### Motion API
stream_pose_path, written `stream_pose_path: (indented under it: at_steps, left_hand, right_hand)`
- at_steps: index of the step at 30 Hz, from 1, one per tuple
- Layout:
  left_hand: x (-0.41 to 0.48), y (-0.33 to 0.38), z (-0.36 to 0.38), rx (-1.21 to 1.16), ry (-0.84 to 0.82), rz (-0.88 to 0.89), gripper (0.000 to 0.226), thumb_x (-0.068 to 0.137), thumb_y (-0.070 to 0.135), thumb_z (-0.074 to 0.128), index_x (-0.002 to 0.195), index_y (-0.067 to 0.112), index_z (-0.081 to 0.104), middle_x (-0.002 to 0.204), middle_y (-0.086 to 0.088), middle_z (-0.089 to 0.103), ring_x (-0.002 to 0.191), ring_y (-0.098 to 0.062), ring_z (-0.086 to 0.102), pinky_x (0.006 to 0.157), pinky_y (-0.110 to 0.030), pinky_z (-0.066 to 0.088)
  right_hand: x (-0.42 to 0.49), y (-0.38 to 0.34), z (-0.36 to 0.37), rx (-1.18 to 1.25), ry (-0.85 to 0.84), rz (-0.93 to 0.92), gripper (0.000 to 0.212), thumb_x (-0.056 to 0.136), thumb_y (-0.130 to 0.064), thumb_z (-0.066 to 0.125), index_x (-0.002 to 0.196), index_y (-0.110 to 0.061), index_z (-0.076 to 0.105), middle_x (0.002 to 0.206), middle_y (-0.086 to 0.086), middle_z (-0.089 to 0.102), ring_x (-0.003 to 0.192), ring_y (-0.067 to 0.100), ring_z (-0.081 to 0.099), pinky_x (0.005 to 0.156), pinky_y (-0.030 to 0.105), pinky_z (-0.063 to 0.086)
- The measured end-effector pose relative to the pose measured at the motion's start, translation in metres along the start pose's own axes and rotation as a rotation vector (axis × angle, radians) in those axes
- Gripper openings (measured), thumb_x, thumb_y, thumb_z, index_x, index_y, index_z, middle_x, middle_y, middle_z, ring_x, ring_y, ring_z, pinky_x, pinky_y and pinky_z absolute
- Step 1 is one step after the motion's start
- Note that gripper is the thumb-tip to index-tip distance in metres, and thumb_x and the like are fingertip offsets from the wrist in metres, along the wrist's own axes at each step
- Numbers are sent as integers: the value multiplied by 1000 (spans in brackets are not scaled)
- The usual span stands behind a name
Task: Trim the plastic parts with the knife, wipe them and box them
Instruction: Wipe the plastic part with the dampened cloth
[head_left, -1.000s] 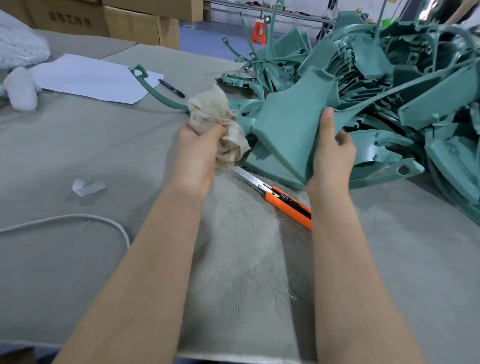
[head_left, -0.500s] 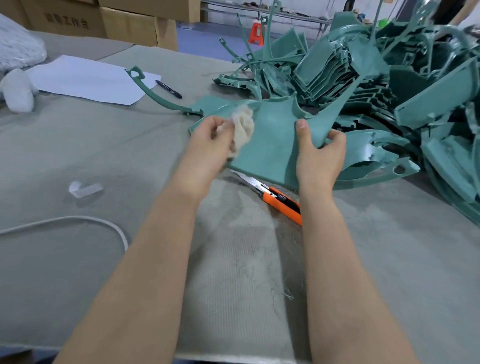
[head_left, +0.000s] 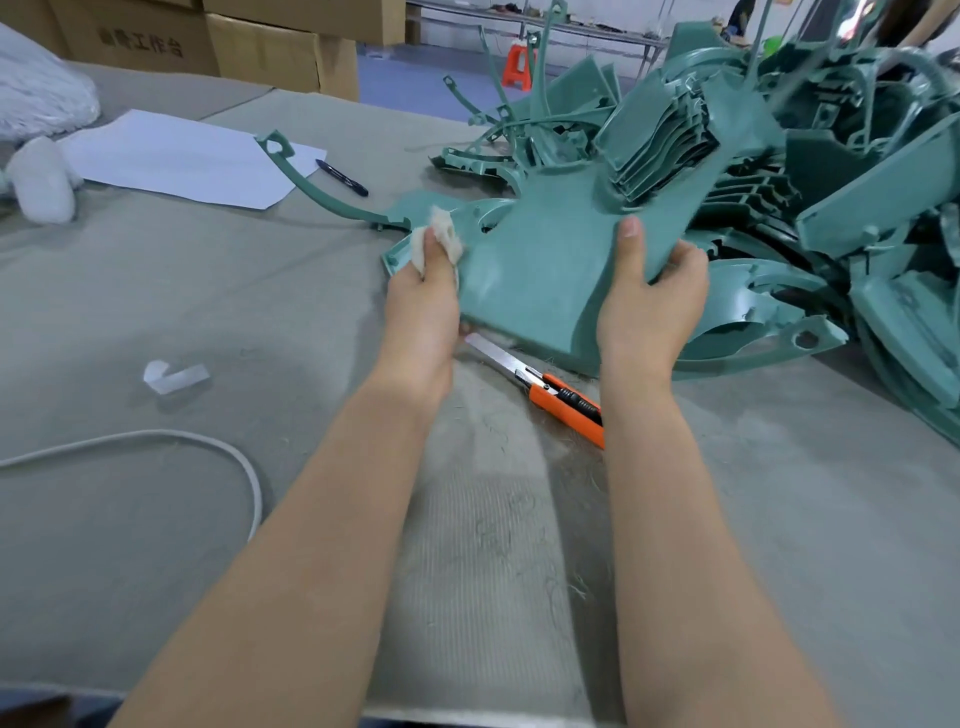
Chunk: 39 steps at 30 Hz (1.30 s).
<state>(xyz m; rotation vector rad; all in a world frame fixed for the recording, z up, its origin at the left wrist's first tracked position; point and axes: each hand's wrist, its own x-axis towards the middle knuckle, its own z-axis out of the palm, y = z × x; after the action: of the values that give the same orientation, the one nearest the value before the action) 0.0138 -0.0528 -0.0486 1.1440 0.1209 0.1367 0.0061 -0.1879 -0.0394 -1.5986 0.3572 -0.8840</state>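
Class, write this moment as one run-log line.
step wipe; left hand grips rag on green part; right hand holds it; knife lying on table

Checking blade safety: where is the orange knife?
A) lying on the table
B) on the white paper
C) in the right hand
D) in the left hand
A: the knife lies on the table; the left hand holds a cloth, the right hand grips the green part.
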Motion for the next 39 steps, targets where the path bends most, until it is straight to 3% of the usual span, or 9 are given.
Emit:
stream_pose_path:
  at_steps: [6, 10, 14, 20, 22, 27, 31, 36, 39]
  left_hand:
    - [-7, -1, 4, -349, -336, -151, 20, 101, 11, 42, 107, 15, 60, 100, -1, 73, 94, -14, 69, 90, -36, 54]
    - [-3, 4, -2, -464, -228, -190, 29, 98, 27, 51, 120, 9, 59, 114, -9, 67, 105, -19, 66, 92, -35, 54]
    - [-7, 2, 3, -263, -221, -186, 23, 102, 23, 43, 102, 11, 63, 84, -1, 74, 82, -11, 70, 75, -24, 56]
    - [-24, 14, 10, -579, -671, -337, 49, 84, 35, 51, 126, 18, 33, 140, -11, 40, 122, -25, 31, 115, -43, 23]
    - [-23, 15, 8, -630, -716, -357, 48, 87, 39, 48, 128, 21, 30, 133, -11, 29, 118, -26, 25, 118, -43, 16]
    - [-24, 8, 5, -298, -571, -152, 22, 103, 17, 35, 108, 7, 55, 94, -7, 65, 94, -17, 62, 89, -28, 54]
    - [-22, 7, 8, -136, -484, -66, 23, 103, 18, 37, 89, 11, 54, 61, 6, 62, 57, -5, 59, 61, -19, 52]
    - [-18, 9, 11, -262, -372, -173, 41, 101, 37, 39, 125, 8, 56, 121, -14, 57, 111, -27, 56, 103, -35, 41]
    - [-17, 7, 10, -248, -328, -189, 40, 100, 35, 41, 126, 9, 57, 122, -9, 65, 112, -21, 62, 101, -34, 47]
  right_hand:
    - [12, 5, -10, 82, 147, 197, 35, 98, -43, 52, 96, -12, 37, 78, -10, 34, 70, 9, 37, 63, 17, 35]
    - [10, 0, -11, 294, 161, 311, 32, 98, -33, 55, 78, -16, 37, 83, -6, 53, 73, 10, 51, 72, 21, 48]
    - [7, -8, -10, 595, 36, 469, 17, 98, -23, 58, 95, -7, 53, 85, 0, 63, 77, 18, 64, 77, 34, 59]
    - [-5, -13, 1, 601, 56, 389, 20, 95, -18, 63, 85, -10, 47, 88, 2, 64, 79, 17, 67, 76, 35, 59]
    - [-6, -13, 1, 535, 85, 332, 24, 93, -20, 65, 81, -13, 45, 85, 0, 63, 78, 16, 65, 79, 36, 59]
    - [-11, -15, 4, 524, 53, 250, 19, 93, -17, 65, 83, -14, 49, 82, -1, 64, 78, 15, 64, 79, 33, 57]
    - [-11, -19, 4, 685, -76, 300, 7, 93, -7, 62, 97, -11, 58, 94, 4, 70, 88, 19, 70, 82, 37, 59]
    - [-11, -25, -2, 793, -336, 448, 37, 93, 0, 57, 128, -10, 55, 101, 5, 70, 81, 15, 70, 68, 28, 58]
    - [-11, -27, -3, 741, -340, 466, 15, 93, 1, 57, 106, -5, 62, 84, 2, 72, 71, 12, 70, 64, 26, 58]
